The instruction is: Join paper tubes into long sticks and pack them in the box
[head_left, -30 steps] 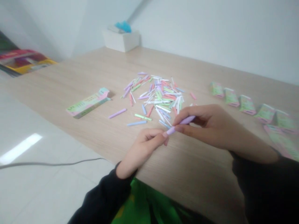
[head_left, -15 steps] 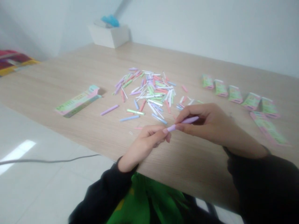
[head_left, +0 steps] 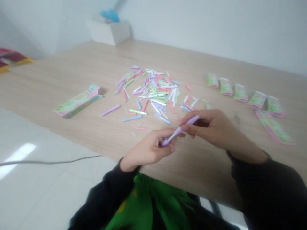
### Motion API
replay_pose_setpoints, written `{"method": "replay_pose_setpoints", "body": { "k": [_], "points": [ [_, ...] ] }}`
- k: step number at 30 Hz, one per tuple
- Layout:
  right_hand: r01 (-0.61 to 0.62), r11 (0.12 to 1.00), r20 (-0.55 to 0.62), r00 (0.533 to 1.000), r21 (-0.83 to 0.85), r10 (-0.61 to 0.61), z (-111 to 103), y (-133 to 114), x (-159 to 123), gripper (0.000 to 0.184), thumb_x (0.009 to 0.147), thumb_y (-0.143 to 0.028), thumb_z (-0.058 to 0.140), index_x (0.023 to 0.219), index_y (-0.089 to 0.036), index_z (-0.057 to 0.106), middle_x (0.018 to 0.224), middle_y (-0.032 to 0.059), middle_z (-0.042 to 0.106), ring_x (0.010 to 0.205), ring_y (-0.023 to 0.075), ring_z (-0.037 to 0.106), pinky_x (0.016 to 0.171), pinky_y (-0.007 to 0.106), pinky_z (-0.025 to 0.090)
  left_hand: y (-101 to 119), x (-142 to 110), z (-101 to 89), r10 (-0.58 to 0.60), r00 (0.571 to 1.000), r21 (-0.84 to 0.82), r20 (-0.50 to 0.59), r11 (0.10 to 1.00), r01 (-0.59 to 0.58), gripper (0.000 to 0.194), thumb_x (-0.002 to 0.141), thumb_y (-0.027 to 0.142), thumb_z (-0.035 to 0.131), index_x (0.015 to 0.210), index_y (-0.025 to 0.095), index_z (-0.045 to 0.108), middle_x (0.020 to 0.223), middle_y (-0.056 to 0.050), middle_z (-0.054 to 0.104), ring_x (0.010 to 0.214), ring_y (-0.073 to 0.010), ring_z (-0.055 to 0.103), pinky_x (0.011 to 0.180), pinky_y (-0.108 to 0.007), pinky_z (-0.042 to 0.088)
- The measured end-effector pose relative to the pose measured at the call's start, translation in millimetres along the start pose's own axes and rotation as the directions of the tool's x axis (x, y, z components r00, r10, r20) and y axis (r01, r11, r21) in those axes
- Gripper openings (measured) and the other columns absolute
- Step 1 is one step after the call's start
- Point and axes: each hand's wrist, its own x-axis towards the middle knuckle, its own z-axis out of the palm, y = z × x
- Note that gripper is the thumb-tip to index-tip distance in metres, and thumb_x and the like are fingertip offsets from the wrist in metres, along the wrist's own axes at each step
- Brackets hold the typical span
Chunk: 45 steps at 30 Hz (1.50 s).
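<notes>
A light purple pen [head_left: 192, 120] is held aslant between my two hands over the front of the table. My right hand [head_left: 208, 129] pinches its upper part between thumb and fingers. The lower purple end [head_left: 165, 142] lies in the loosely curled fingers of my left hand [head_left: 152, 147], the left thumb lying below it. A thin pale shaft [head_left: 171, 137] shows between the purple parts. Just beyond my hands spreads a loose pile of pen parts [head_left: 155, 88] in purple, green, pink, blue and white.
An opened pastel carton [head_left: 78, 101] lies to the left. Several small pastel boxes [head_left: 240, 92] form a row at the right, with a flat one [head_left: 273, 127] nearer. A white box [head_left: 107, 32] with blue material on top stands at the back. A cable [head_left: 52, 162] crosses the floor.
My left thumb and fingers have loosened from their pinch, and the pen tilts more steeply. A pale shaft now shows between its purple parts. The view has shifted slightly.
</notes>
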Motion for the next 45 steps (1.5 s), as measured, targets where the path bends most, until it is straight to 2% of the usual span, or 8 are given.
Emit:
{"method": "replay_pose_setpoints", "body": {
  "k": [3, 7, 12, 18, 21, 28, 35, 45],
  "points": [
    [-0.025, 0.999, 0.022, 0.999, -0.024, 0.026, 5.3, 15.2, -10.2, 0.017, 0.085, -0.039, 0.080, 0.082, -0.023, 0.078, 0.066, -0.0018, 0.071, 0.057, 0.0116, 0.060, 0.052, 0.024, 0.045, -17.5, 5.6, 9.2, 0.012, 0.999, 0.022, -0.044, 1.000, -0.011, 0.020, 0.075, 0.012, 0.062, 0.095, 0.015, 0.063, 0.081, 0.001, 0.050, 0.068, -0.0120, 0.044, 0.062, -0.026, 0.034],
    [-0.035, 0.996, -0.021, 0.999, -0.086, 0.034, 15.2, 34.1, -24.2, 0.018, 0.087, -0.039, 0.078, 0.086, -0.021, 0.079, 0.072, 0.0001, 0.074, 0.061, 0.0123, 0.059, 0.057, 0.026, 0.044, -42.5, 13.2, 24.5, 0.190, 0.967, 0.132, -0.172, 0.977, -0.168, 0.045, 0.063, 0.007, 0.051, 0.105, 0.014, 0.062, 0.090, -0.003, 0.059, 0.083, -0.0182, 0.055, 0.071, -0.029, 0.042],
    [-0.043, 0.997, -0.093, 0.995, -0.057, 0.038, 22.5, 46.7, -35.3, 0.018, 0.087, -0.040, 0.077, 0.087, -0.023, 0.079, 0.069, -0.0016, 0.071, 0.061, 0.0132, 0.059, 0.058, 0.027, 0.044, -53.1, 13.0, 30.7, 0.314, 0.938, 0.319, -0.145, 0.913, -0.256, 0.030, 0.064, 0.003, 0.046, 0.089, 0.017, 0.057, 0.079, 0.001, 0.051, 0.073, -0.0157, 0.051, 0.068, -0.028, 0.041],
    [-0.020, 1.000, -0.068, 0.997, -0.019, 0.019, 34.0, 55.8, -38.0, 0.020, 0.089, -0.042, 0.075, 0.083, -0.023, 0.077, 0.068, -0.0021, 0.069, 0.061, 0.0132, 0.059, 0.059, 0.027, 0.045, -60.3, 8.6, 32.1, 0.215, 0.954, 0.464, -0.209, 0.880, -0.097, 0.012, 0.082, 0.012, 0.053, 0.087, 0.016, 0.064, 0.084, -0.005, 0.065, 0.078, -0.0193, 0.061, 0.072, -0.030, 0.047],
    [-0.026, 1.000, -0.099, 0.995, 0.009, 0.027, 37.3, 56.7, -38.9, 0.022, 0.089, -0.043, 0.075, 0.082, -0.022, 0.075, 0.062, -0.0041, 0.064, 0.057, 0.0119, 0.055, 0.056, 0.027, 0.043, -61.3, 7.9, 35.0, 0.168, 0.959, 0.505, -0.227, 0.863, -0.031, 0.021, 0.091, 0.020, 0.050, 0.086, 0.016, 0.071, 0.082, -0.006, 0.071, 0.075, -0.0192, 0.065, 0.071, -0.030, 0.047],
    [-0.010, 0.998, -0.112, 0.994, -0.063, 0.003, 37.8, 50.0, -42.0, 0.017, 0.092, -0.037, 0.072, 0.083, -0.022, 0.075, 0.071, -0.0020, 0.071, 0.063, 0.0131, 0.061, 0.060, 0.027, 0.044, -59.7, 8.2, 40.7, 0.088, 0.920, 0.792, -0.383, 0.544, 0.278, 0.040, 0.087, 0.036, 0.055, 0.053, 0.017, 0.064, 0.049, -0.007, 0.058, 0.047, -0.0177, 0.050, 0.053, -0.031, 0.020],
    [0.029, 0.994, -0.083, 0.996, -0.102, -0.038, 42.3, 45.7, -46.4, 0.010, 0.094, -0.030, 0.069, 0.090, -0.023, 0.074, 0.083, -0.0008, 0.076, 0.074, 0.0162, 0.068, 0.069, 0.029, 0.049, -58.0, 3.2, 47.0, 0.210, 0.906, 0.678, -0.366, 0.728, 0.105, 0.040, 0.086, 0.032, 0.052, 0.048, 0.018, 0.050, 0.047, -0.001, 0.052, 0.044, -0.0106, 0.043, 0.051, -0.026, 0.026],
    [0.095, 0.995, -0.031, 0.995, -0.033, -0.096, 46.9, 47.7, -44.2, 0.007, 0.092, -0.019, 0.070, 0.090, -0.025, 0.074, 0.091, 0.0005, 0.075, 0.084, 0.0190, 0.069, 0.080, 0.035, 0.052, -55.6, -0.2, 40.1, 0.157, 0.941, 0.698, -0.299, 0.709, 0.103, 0.030, 0.081, 0.034, 0.051, 0.054, 0.019, 0.050, 0.051, -0.004, 0.055, 0.049, -0.0153, 0.051, 0.052, -0.029, 0.030]
  ]
}}
